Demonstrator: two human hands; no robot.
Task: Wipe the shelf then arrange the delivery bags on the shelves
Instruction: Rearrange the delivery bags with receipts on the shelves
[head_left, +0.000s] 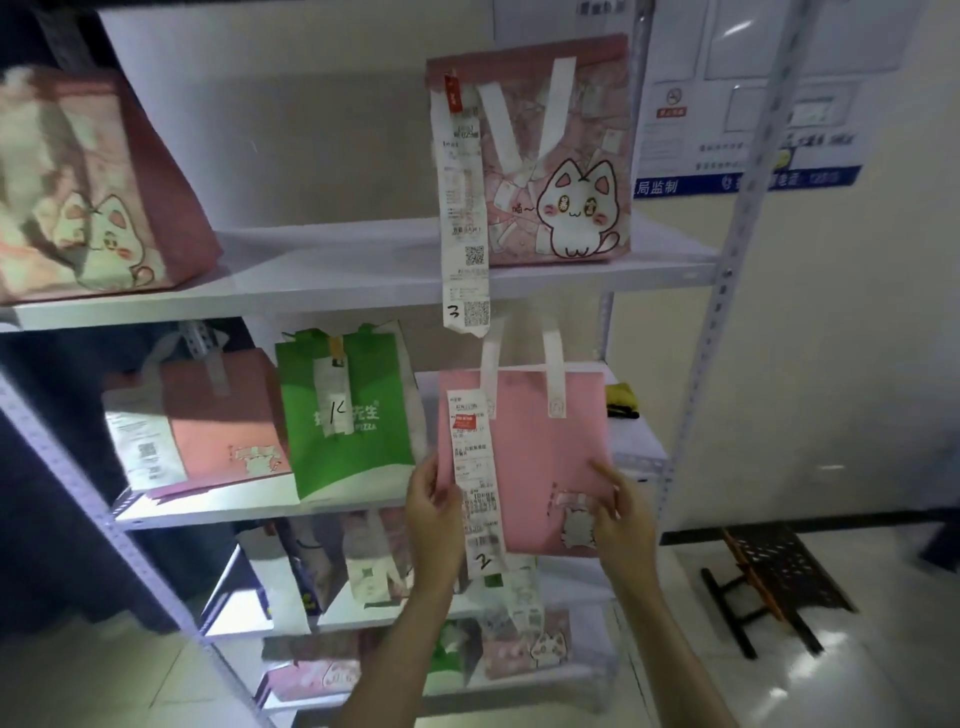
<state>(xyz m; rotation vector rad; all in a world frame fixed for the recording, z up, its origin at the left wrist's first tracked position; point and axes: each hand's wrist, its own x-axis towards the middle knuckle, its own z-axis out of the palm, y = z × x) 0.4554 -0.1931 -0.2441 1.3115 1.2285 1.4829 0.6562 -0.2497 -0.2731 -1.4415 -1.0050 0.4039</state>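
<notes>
Closest to me, my left hand (434, 512) is pinching the lower left edge of the plain pink bag (545, 447), thumb in front and fingers curled behind it, so that grip is closed on the bag. My right hand (621, 525) is gripping the bag's lower right corner, fingers in front near the little cat print; I can't make out the thumb, it's hidden behind. I'm holding the bag up in front of the right end of the middle shelf (641, 441), and its long receipt (475, 483) is hanging down the front with a handwritten 2 at the bottom.

Just behind and left, the green bag (345, 415) is standing on that same shelf with a taped slip marked K, and beside it a pink bag (208, 421) is leaning, half in shadow. Something yellow (621, 397) is peeking out behind my bag, mostly hidden.

The lower shelves are holding more bags, but they're blurry and blocked by my arms.

Up top, the cat bag (561, 171) is sitting upright with a receipt marked 3 dangling past the shelf edge. Another cat bag (88, 192) is getting cut off at the left edge. The wall poster (727, 104) is too blurry to read.
</notes>
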